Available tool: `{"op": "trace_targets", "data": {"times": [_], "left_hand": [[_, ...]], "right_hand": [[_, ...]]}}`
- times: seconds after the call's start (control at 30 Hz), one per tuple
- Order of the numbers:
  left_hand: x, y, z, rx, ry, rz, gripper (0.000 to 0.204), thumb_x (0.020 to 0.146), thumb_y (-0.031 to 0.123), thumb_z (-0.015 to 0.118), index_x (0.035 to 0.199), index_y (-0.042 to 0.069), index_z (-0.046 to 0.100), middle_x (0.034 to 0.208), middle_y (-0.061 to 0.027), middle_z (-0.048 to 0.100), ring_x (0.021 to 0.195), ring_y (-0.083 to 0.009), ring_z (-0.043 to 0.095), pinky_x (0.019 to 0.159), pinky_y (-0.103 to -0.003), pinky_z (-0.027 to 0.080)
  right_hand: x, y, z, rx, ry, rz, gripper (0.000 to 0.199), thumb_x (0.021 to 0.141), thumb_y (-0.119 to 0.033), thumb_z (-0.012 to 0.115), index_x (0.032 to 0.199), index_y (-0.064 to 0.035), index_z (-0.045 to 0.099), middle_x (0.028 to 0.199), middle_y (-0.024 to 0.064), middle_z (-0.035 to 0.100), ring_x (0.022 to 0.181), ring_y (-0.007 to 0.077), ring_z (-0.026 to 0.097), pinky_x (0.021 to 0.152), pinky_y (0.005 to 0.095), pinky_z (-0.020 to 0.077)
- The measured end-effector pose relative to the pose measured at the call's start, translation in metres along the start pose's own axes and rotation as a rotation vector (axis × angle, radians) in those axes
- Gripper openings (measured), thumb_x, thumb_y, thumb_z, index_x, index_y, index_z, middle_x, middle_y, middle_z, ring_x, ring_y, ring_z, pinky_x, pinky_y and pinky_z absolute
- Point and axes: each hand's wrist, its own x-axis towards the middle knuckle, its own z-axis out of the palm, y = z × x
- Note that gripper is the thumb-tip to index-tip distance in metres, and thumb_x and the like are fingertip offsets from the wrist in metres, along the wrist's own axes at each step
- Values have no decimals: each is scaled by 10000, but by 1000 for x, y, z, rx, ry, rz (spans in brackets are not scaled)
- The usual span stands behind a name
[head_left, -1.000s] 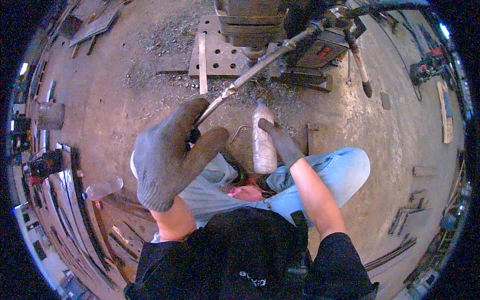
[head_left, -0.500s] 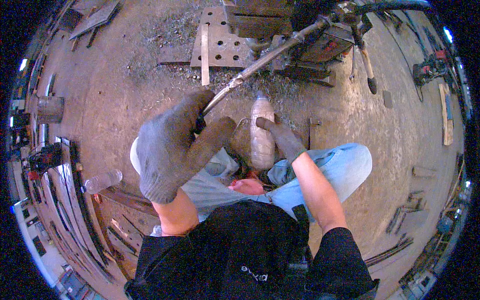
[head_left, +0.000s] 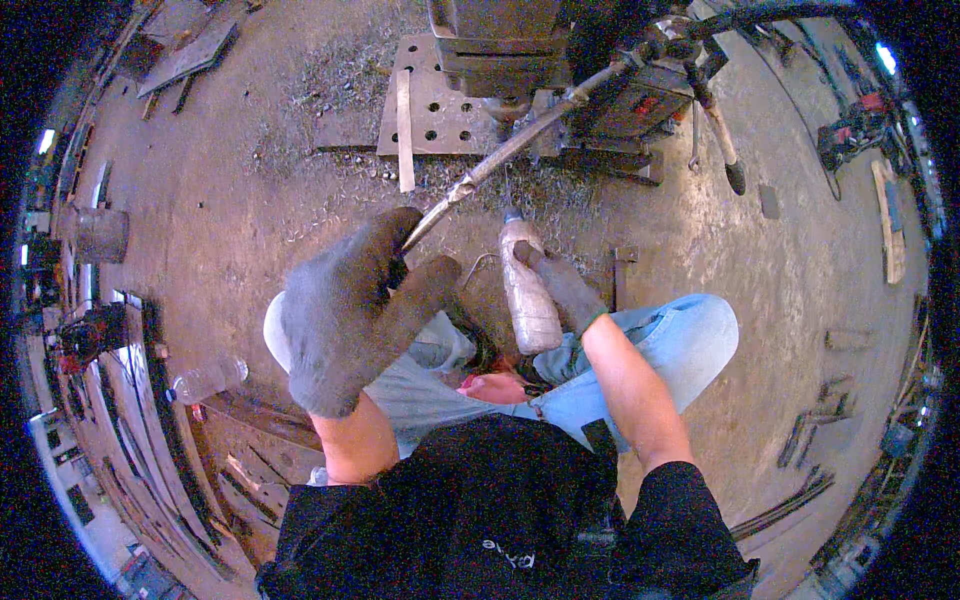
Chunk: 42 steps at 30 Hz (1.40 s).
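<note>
The gloved left hand (head_left: 345,300), its elbow bent, curls around the near end of a metal lever (head_left: 520,145). Small pale lettering marks the black shirt (head_left: 440,500). In front of the lap, a plastic bottle (head_left: 532,305) tilts, cap pointing away, gripped by the gloved right hand (head_left: 568,285), thumb across it, forearm slanting inward.

Remotely, I look down on a scuffed brown floor (head_left: 770,290), littered on its far side with shavings (head_left: 310,95); long bars (head_left: 150,415) lie along the left; a wooden board (head_left: 889,225) rests at right; a bright light (head_left: 886,58) glares at upper right.
</note>
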Motion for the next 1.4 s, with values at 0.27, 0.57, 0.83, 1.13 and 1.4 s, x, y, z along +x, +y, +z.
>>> {"op": "trace_targets", "data": {"times": [0.27, 0.57, 0.83, 1.13, 1.4], "left_hand": [[1, -9, 9, 14, 91, 110, 425, 824, 428, 741, 1127, 133, 705, 767, -105, 709, 708, -252, 726, 636, -363, 553], [3, -8, 8, -61, -43, -7, 449, 832, 454, 723, 1166, 155, 697, 768, -111, 706, 712, -273, 719, 631, -375, 547], [1, -6, 10, -2, 16, 45, 425, 836, 438, 717, 1158, 163, 696, 788, -113, 704, 739, -277, 718, 646, -382, 543], [1, -5, 8, -20, -15, 3, 407, 837, 305, 723, 1184, 95, 682, 805, -134, 710, 723, -239, 705, 669, -365, 540], [1, -10, 13, -65, 4, 26, 427, 840, 384, 733, 1180, 130, 686, 760, -110, 692, 696, -244, 706, 634, -369, 533]], "right_hand": [[-23, -17, 29, 60, 197, -73, 607, 851, -522, 729, 1204, -43, 607, 964, 73, 678, 805, 200, 661, 731, 356, 557], [17, 19, -8, -23, 74, -83, 636, 867, -572, 665, 1160, -9, 628, 944, 93, 689, 771, 215, 657, 728, 360, 540], [17, 16, -12, -117, 25, -26, 683, 864, -608, 678, 1279, -71, 596, 1068, 92, 685, 846, 224, 675, 746, 366, 559], [-28, -42, 21, 104, 154, 27, 759, 832, -623, 687, 1268, -10, 589, 1053, 109, 680, 885, 232, 663, 802, 371, 538], [0, 2, -2, -2, 50, -103, 730, 820, -592, 730, 1260, -26, 589, 1073, 115, 673, 898, 239, 666, 783, 374, 555]]}}
